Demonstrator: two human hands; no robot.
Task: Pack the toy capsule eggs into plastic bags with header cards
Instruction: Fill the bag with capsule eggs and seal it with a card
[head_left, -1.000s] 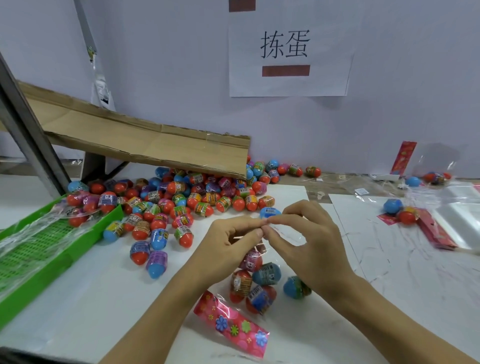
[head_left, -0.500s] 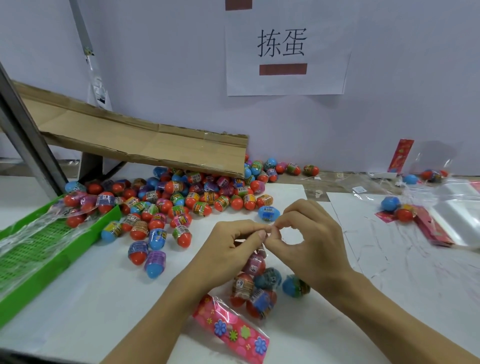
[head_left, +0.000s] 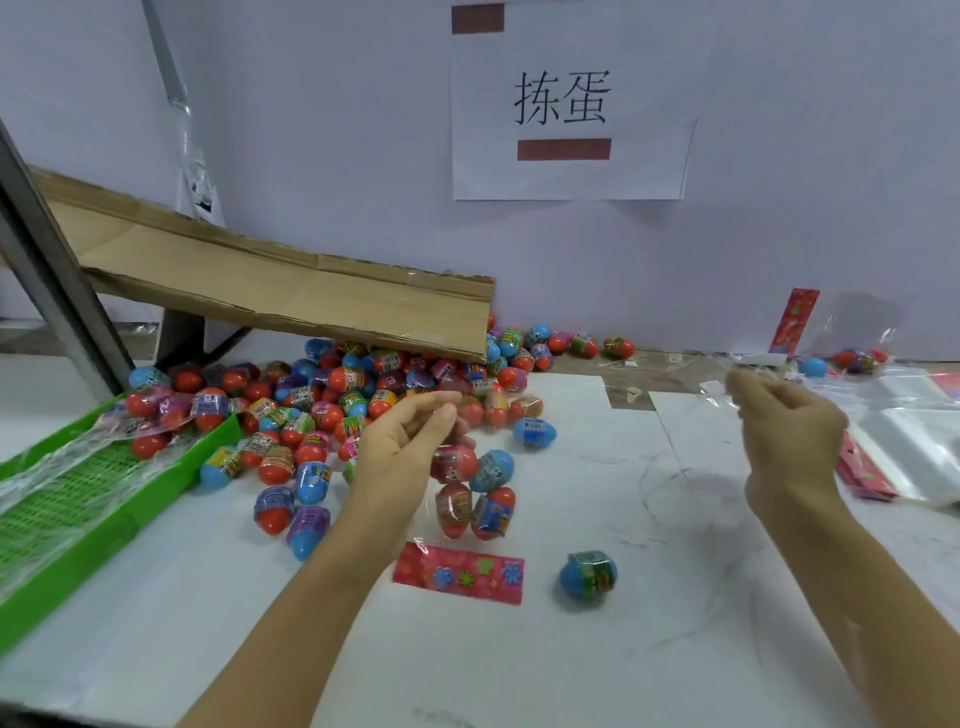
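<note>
Ideally, the left hand (head_left: 410, 447), pinching the clear egg-filled plastic bag (head_left: 470, 493), keeps its mouth up while the right hand (head_left: 779, 421), pinching a thin film strip (head_left: 719, 387), pulls clear.

- A packing station in a small factory or workshop.
- A paper sign (head_left: 566, 104) with Chinese characters is taped to the wall.
- A cardboard chute (head_left: 291, 291) spills toy capsule eggs (head_left: 353, 395) onto the white counter (head_left: 649, 649).
- A green crate (head_left: 78, 499) stands beside them.

Two hands (head_left: 410, 452), four eggs in one bag (head_left: 470, 493) with one pink card (head_left: 457, 571), one loose blue egg (head_left: 588, 574) nearby, one green tray (head_left: 104, 499), one cardboard chute (head_left: 291, 296), one wall sign (head_left: 566, 104), and perhaps sixty piled eggs (head_left: 332, 395).
</note>
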